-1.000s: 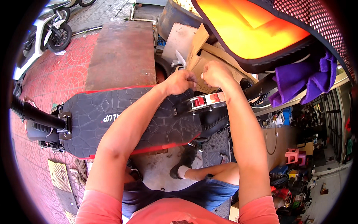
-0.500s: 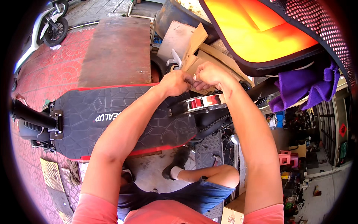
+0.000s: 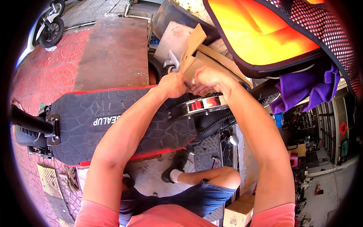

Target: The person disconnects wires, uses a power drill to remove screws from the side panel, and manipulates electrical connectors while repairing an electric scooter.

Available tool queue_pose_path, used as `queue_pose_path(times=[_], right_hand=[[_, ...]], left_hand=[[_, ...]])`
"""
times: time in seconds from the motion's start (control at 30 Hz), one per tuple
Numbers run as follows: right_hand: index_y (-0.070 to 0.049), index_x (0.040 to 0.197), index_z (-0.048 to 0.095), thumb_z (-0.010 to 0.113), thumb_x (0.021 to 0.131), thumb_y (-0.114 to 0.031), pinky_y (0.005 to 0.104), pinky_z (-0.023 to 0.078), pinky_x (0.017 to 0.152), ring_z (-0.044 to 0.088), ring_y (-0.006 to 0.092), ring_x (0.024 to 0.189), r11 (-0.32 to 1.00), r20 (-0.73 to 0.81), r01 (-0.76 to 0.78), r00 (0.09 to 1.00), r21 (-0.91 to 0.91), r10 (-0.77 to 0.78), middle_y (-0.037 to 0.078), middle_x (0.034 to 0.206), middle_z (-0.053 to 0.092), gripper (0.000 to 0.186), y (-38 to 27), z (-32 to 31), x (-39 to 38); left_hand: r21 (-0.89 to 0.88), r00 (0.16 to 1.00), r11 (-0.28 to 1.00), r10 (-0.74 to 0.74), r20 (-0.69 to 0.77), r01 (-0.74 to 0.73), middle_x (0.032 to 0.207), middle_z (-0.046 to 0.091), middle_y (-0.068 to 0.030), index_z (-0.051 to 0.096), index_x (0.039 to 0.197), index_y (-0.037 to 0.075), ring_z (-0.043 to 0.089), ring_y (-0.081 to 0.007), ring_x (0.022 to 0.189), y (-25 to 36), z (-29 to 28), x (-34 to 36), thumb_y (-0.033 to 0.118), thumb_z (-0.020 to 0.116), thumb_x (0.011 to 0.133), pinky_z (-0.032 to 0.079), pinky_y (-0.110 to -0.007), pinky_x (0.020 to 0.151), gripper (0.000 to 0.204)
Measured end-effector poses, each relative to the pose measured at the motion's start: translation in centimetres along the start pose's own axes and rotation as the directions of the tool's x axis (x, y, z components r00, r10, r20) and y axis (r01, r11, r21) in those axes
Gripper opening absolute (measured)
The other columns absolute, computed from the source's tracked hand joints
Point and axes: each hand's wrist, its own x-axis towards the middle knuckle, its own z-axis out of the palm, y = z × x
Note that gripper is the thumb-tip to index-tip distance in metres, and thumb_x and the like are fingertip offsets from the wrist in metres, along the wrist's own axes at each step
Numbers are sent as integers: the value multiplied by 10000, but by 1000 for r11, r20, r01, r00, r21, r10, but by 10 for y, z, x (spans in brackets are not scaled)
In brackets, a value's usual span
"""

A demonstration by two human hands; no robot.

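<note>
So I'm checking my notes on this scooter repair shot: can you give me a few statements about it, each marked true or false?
1. Both hands, left hand and right hand, meet at the rear end of the electric scooter. True.
2. The scooter deck is smooth white. False: black, crack-patterned, red-edged.
3. A purple cloth hangs at right. True.
4. The cardboard pieces lie under the person's knee. False: they stand just beyond the hands.

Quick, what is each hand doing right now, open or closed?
Left hand: closed in a fist; what it grips cannot be told.
Right hand: fingers curled, pinching something small and pale.
</note>
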Motion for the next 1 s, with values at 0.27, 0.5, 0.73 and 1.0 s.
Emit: queue_pose_path(times=[0.27, 0.5, 0.73, 1.0], right_hand=[[15, 1167, 642, 568, 1057, -95, 440, 609, 813, 792, 343, 1011, 999, 9, 17, 1000, -43, -17, 227, 1135, 775, 171, 4, 1, 5], [48, 1178, 650, 570, 1059, -77, 487, 627, 892, 789, 378, 1044, 998, 1, 45, 999, 37, -45, 259, 1161, 767, 189, -1, 1, 0], [75, 1250, 672, 557, 1061, -93, 482, 617, 946, 777, 382, 1100, 999, 16, 26, 1000, 35, -27, 275, 1224, 757, 278, -4, 0, -6], [70, 1306, 674, 559, 1047, -107, 471, 606, 975, 772, 368, 1129, 1000, 46, 27, 999, 1, -27, 264, 1263, 756, 334, -7, 1, -11]], left_hand=[[69, 999, 997, -40, 11, 39, 1069, 811, -136, 859, 1081, 166, 757, -322, 1083, 3, 4, 2, 269, 798, 863, 589, -438, 942, 249], [65, 998, 997, -34, -52, 38, 1069, 806, -164, 849, 1040, 116, 754, -345, 1086, -3, 7, 4, 261, 766, 875, 589, -458, 948, 235], [53, 997, 999, -2, -80, 7, 1031, 799, -178, 825, 1000, 73, 752, -362, 1070, -4, 8, 1, 263, 759, 873, 589, -467, 939, 238], [155, 999, 988, 17, -44, -10, 1064, 785, -208, 797, 1020, 45, 736, -391, 1087, 1, 8, 3, 270, 736, 872, 578, -480, 948, 276]])
